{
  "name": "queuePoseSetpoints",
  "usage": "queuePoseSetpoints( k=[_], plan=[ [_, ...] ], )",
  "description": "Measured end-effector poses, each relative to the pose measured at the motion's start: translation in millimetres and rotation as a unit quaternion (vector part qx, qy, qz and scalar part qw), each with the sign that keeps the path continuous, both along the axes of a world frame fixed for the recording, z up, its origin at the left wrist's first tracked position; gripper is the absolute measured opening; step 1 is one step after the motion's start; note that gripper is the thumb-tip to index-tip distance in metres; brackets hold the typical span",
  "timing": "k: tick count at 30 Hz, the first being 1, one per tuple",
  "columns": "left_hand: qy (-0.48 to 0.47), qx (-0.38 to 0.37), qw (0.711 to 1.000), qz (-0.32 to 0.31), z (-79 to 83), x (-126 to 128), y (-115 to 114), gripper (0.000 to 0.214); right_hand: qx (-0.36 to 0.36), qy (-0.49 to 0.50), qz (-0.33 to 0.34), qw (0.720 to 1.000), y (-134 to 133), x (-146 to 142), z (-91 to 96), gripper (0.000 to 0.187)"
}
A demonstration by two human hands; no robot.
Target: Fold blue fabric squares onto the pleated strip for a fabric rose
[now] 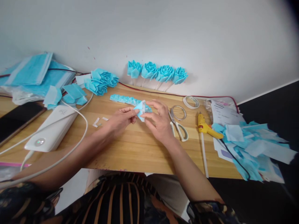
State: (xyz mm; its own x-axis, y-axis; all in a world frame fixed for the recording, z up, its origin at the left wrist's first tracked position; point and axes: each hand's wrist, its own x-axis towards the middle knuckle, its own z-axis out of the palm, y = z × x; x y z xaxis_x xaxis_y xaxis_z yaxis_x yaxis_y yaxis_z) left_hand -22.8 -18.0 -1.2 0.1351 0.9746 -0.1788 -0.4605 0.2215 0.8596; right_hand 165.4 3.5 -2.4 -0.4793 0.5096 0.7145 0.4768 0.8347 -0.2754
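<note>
Over the middle of the table, my left hand (125, 116) pinches a small folded blue fabric piece (139, 109) between thumb and fingers. A whitish strip, like tape, runs down its right side. My right hand (160, 119) is at that edge, fingers curved and apart, fingertips touching or very near the strip. Just behind lies a row of folded blue pieces (125, 99), its right end partly hidden by my hands. White-handled scissors (179, 129) and a tape roll (178, 112) lie right of my right hand. Small white scraps (96, 122) lie to the left.
Several blue fabric flowers (149, 70) on pale stems lean against the wall; more flowers (100, 81) lie left. Blue face masks (30, 70), a phone (18, 119) and a cabled white power bank (51, 129) occupy the left. A yellow glue gun (206, 127) and blue scraps (254, 143) lie right.
</note>
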Motion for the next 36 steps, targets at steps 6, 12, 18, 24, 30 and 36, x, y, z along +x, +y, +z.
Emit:
queuePoseSetpoints(
  k=[6,12,18,24,30,36],
  plan=[
    [0.02,0.012,1.0,0.008,-3.7,0.3,0.5,0.029,-0.065,0.057,0.009,0.996,-3.7,-3.4,-2.0,0.009],
    [0.061,0.028,0.998,0.011,-3.7,0.6,-1.0,0.03,-0.189,0.121,0.0,0.974,-10.0,-8.6,-1.1,0.004],
    [0.083,0.028,0.996,0.014,-3.5,0.6,-1.8,0.026,-0.34,0.236,0.011,0.91,-9.5,-14.8,-10.4,0.025],
    [0.093,0.027,0.995,0.011,-3.5,0.4,-1.3,0.027,-0.426,0.264,0.042,0.864,-7.5,-15.7,-12.3,0.063],
    [0.096,0.021,0.995,0.009,-3.3,0.7,-2.5,0.029,-0.459,0.265,0.056,0.846,-8.1,-14.2,-9.7,0.062],
    [0.096,0.015,0.995,0.003,-3.5,2.1,-2.6,0.028,-0.469,0.264,0.063,0.84,-7.5,-14.8,-9.0,0.06]
  ],
)
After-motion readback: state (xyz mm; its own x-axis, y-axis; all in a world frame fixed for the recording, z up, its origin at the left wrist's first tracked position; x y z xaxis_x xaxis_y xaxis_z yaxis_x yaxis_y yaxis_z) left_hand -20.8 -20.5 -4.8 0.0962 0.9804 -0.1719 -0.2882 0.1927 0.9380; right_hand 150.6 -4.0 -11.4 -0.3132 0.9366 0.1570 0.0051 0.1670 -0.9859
